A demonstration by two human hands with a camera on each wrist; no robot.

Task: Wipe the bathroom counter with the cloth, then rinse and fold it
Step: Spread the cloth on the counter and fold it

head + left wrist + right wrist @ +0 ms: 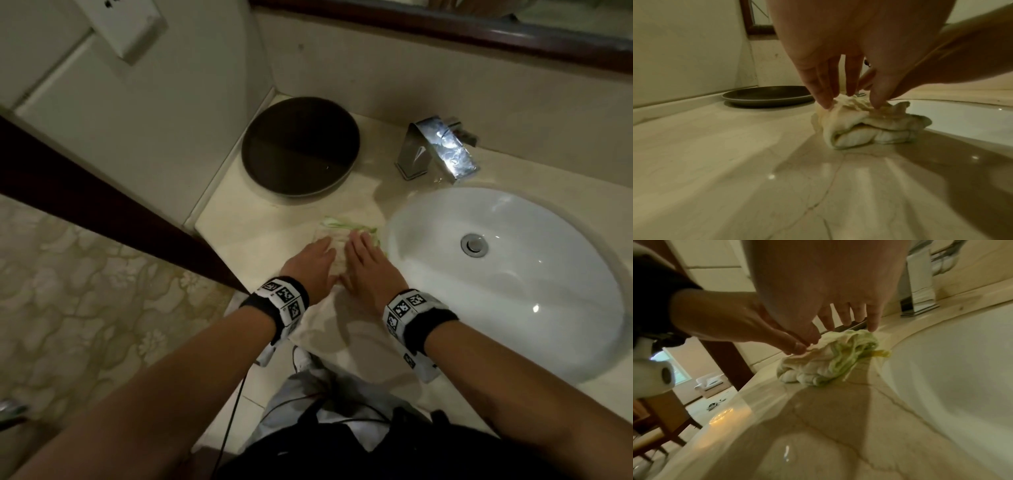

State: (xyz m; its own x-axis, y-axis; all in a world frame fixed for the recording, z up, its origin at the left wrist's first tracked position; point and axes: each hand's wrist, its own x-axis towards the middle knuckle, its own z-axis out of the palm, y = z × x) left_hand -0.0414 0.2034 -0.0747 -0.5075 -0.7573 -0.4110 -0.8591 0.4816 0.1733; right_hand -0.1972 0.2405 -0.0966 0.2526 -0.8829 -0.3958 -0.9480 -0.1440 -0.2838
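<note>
Bunched cloth [337, 240] on counter [246, 236], long axis toward sink [513, 274], left hand [308, 262] and right hand [368, 262] straight-fingered, touching its top

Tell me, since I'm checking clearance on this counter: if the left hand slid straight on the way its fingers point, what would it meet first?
The left hand already touches the folded cloth with its fingertips. Beyond the cloth, the line seems to lead to the dark round tray near the wall, though depth is hard to judge.
</note>
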